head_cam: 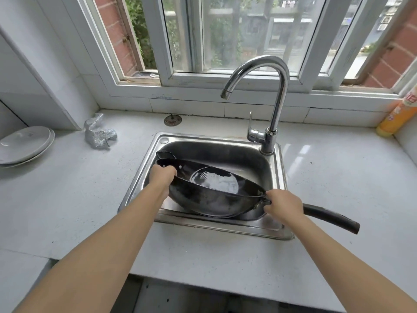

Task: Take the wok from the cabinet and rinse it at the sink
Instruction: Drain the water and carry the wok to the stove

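A black wok (209,195) sits tilted in the steel sink (228,229), its open side turned away from me and a little water pooled inside. My left hand (162,176) grips its rim beside the small loop handle at the far left. My right hand (283,205) holds the base of the long black handle (331,219), which sticks out to the right over the counter. The chrome faucet (274,105) arches over the sink; no water runs from its spout.
A stack of white plates (24,143) lies at the far left. A silver scouring cloth (99,132) and a sink strainer (172,120) rest behind the sink. An orange detergent bottle (394,118) stands at the right, under the window.
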Tool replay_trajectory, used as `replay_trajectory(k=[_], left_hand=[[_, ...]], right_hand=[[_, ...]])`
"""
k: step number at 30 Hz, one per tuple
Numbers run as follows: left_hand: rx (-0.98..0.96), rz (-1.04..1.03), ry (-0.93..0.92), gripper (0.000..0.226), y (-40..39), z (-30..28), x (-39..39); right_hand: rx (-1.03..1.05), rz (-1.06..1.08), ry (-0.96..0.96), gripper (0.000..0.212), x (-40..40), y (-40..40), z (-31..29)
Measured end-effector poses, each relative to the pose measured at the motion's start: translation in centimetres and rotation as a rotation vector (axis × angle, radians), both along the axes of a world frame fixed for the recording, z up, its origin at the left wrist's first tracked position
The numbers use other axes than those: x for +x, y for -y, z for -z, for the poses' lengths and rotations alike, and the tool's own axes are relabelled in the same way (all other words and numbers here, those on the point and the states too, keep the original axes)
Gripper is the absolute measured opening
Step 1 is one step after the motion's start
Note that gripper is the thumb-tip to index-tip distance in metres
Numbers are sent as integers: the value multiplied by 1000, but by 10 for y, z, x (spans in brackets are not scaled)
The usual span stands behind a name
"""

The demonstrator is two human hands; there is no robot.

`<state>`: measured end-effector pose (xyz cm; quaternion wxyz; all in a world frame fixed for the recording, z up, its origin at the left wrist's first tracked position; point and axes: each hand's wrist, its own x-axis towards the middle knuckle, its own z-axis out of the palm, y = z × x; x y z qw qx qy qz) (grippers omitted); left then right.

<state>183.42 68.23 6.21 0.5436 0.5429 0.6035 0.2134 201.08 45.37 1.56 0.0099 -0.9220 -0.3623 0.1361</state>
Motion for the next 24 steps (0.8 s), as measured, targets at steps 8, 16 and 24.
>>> replay_trajectory(k=[8,16,24], left_hand=[[119,55,9,26,-12,-23,-6],[215,186,4,21,-31,-51,-14],[254,217,19,16,-44,-72,-18]], right_hand=[[80,131,-63,3,-40,4,-7],[157,280,-146,10,-83,-4,-4],[246,389,-255,20,-106,-22,2]])
